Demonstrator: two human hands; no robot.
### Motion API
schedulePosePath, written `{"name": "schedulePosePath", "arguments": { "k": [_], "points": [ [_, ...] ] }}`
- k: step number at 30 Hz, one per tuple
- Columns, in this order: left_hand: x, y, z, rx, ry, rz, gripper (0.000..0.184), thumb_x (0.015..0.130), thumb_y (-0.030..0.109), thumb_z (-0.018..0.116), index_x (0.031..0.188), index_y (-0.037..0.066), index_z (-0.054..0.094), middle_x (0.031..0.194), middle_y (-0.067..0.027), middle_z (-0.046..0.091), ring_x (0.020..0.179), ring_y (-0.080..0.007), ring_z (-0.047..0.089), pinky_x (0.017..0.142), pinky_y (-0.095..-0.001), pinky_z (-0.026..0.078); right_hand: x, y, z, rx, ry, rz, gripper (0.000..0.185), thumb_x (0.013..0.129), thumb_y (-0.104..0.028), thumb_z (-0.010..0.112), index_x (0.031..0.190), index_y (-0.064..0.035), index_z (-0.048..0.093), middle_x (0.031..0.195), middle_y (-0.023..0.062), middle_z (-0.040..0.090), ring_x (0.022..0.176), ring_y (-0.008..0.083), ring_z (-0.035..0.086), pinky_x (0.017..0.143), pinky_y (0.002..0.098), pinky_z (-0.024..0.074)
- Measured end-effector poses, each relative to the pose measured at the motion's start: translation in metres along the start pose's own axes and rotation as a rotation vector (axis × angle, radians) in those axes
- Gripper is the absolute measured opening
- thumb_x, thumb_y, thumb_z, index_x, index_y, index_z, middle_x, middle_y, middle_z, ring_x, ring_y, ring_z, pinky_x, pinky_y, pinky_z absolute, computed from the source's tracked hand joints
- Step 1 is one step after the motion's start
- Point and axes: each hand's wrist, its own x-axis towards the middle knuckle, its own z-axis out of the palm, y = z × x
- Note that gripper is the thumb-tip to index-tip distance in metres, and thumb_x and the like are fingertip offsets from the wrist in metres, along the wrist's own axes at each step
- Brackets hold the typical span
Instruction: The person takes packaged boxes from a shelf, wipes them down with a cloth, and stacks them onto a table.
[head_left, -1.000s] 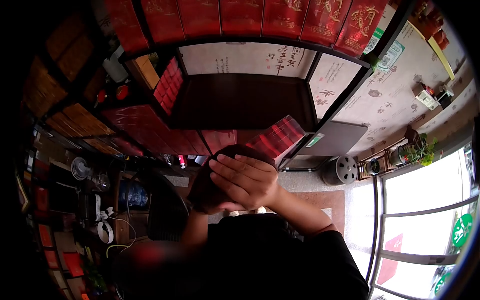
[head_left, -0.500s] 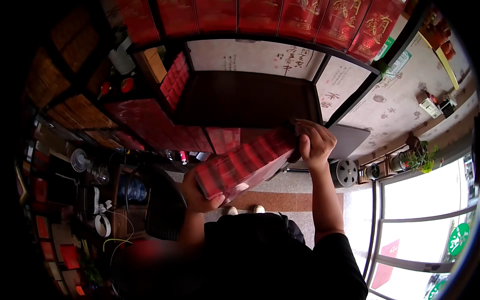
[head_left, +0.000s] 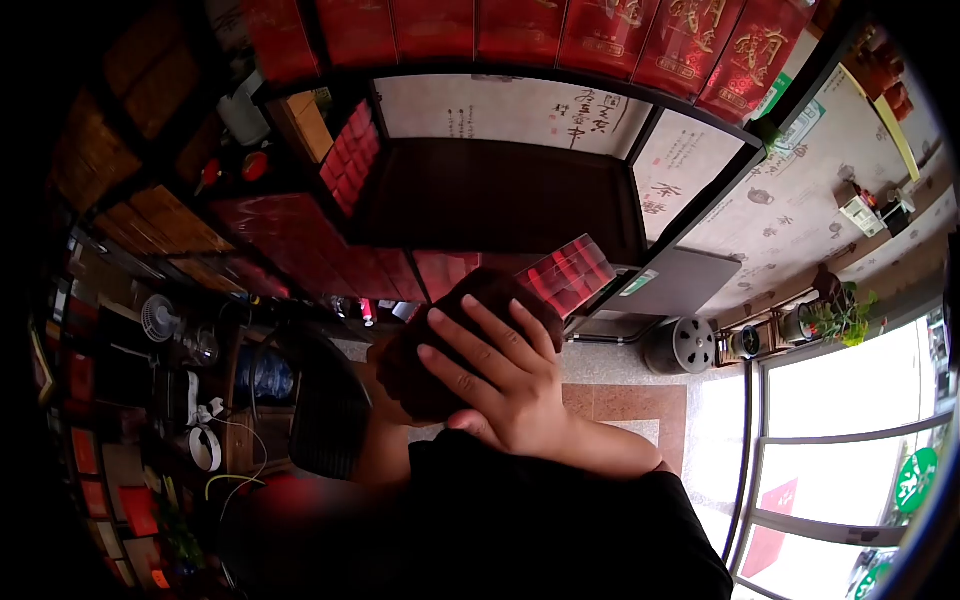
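A long clear-wrapped pack of red boxes (head_left: 575,275) is held up in front of my body at a slant, its far right end showing. A dark brown cloth (head_left: 405,385) covers its near part. My right hand (head_left: 505,375) lies across the cloth with its fingers spread, pressing it on the pack. My left hand (head_left: 393,410) is at the near left end, supporting the pack; the cloth hides its fingers.
Behind the pack stands a dark shelf (head_left: 480,195), with tall red boxes (head_left: 600,40) along its top and small red boxes (head_left: 350,160) at its left. A black chair (head_left: 335,410) is at left. A round metal bin (head_left: 685,346) and windows (head_left: 840,390) are at right.
My right hand has swept the brown cloth from the pack's far right end toward its near left end. My left hand, visible before, is now mostly covered.
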Motion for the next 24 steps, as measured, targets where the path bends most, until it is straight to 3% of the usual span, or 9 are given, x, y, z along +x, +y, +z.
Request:
{"name": "schedulePosePath", "arguments": {
  "k": [2,4,7,11,14,15,17,21,24],
  "points": [
    [-0.008,-0.012,-0.004,-0.205,-0.016,-0.087,0.056,0.082,0.029,0.061,0.127,-0.004,0.053,0.112,-0.0143,0.068,0.104,-0.0259,0.066,0.096,-0.0389,0.047,-0.007,-0.015,0.010,-0.027,0.037,-0.132,0.053,0.100,-0.054,0.034,0.120,-0.0194,0.069,0.130,0.0078,0.062,0.124,0.0295,0.056,0.108,0.0463,0.0304],
    [-0.006,-0.009,0.000,-0.070,-0.090,-0.056,0.055,0.083,0.028,0.063,0.126,-0.005,0.054,0.111,-0.0139,0.068,0.102,-0.0243,0.066,0.094,-0.0376,0.048,-0.012,-0.002,0.033,-0.202,0.305,-0.308,0.042,0.102,-0.046,0.033,0.116,-0.0268,0.068,0.122,0.0007,0.067,0.114,0.0217,0.061,0.105,0.0415,0.0339],
    [0.002,-0.002,0.013,0.233,-0.128,0.055,0.054,0.084,0.027,0.064,0.124,-0.007,0.055,0.108,-0.0134,0.069,0.098,-0.0218,0.067,0.090,-0.0356,0.051,-0.015,0.029,0.039,-0.260,0.482,-0.448,0.041,0.102,-0.045,0.028,0.110,-0.0257,0.063,0.110,-0.0015,0.071,0.105,0.0191,0.064,0.099,0.0406,0.0378],
    [0.010,0.005,0.024,0.501,-0.120,0.211,0.052,0.085,0.025,0.066,0.122,-0.009,0.056,0.105,-0.0126,0.069,0.094,-0.0185,0.067,0.086,-0.0329,0.054,-0.018,0.064,0.022,-0.291,0.495,-0.370,0.045,0.102,-0.044,0.026,0.104,-0.0210,0.065,0.108,0.0035,0.071,0.102,0.0217,0.066,0.098,0.0410,0.0380],
    [0.028,0.039,0.030,0.793,-0.195,0.369,0.066,0.067,0.015,0.074,0.120,-0.017,0.053,0.101,-0.0204,0.069,0.084,-0.0207,0.069,0.071,-0.0293,0.056,-0.021,0.085,0.013,-0.305,0.518,-0.314,0.048,0.101,-0.043,0.027,0.098,-0.0177,0.067,0.105,0.0060,0.072,0.100,0.0251,0.066,0.099,0.0429,0.0381],
    [0.025,0.038,0.027,0.791,-0.199,0.368,0.066,0.067,0.015,0.074,0.120,-0.017,0.053,0.101,-0.0204,0.069,0.084,-0.0207,0.069,0.071,-0.0293,0.056,-0.022,0.091,0.012,-0.306,0.531,-0.289,0.048,0.100,-0.043,0.028,0.095,-0.0166,0.068,0.104,0.0066,0.072,0.100,0.0256,0.066,0.099,0.0433,0.0384],
    [0.014,0.032,0.019,0.867,-0.110,0.308,0.072,0.058,0.037,0.070,0.107,-0.014,0.061,0.099,-0.0209,0.068,0.082,-0.0282,0.068,0.071,-0.0360,0.055,-0.023,0.100,0.008,-0.300,0.554,-0.243,0.048,0.096,-0.041,0.030,0.090,-0.0129,0.068,0.103,0.0081,0.072,0.101,0.0278,0.066,0.098,0.0448,0.0396],
    [0.015,0.038,0.025,0.893,-0.098,0.302,0.069,0.062,0.037,0.068,0.108,-0.013,0.061,0.097,-0.0195,0.068,0.084,-0.0298,0.068,0.075,-0.0367,0.054,-0.019,0.106,0.004,-0.226,0.632,-0.066,0.048,0.098,-0.038,0.030,0.090,-0.0078,0.067,0.103,0.0118,0.072,0.104,0.0326,0.064,0.100,0.0485,0.0403],
    [0.010,0.036,0.023,0.888,-0.083,0.270,0.070,0.062,0.038,0.069,0.110,-0.012,0.060,0.098,-0.0194,0.067,0.086,-0.0309,0.068,0.076,-0.0376,0.054,-0.017,0.098,0.012,-0.134,0.725,0.080,0.046,0.101,-0.035,0.027,0.104,-0.0045,0.062,0.118,0.0192,0.065,0.118,0.0406,0.055,0.104,0.0525,0.0371]
  ]
}}
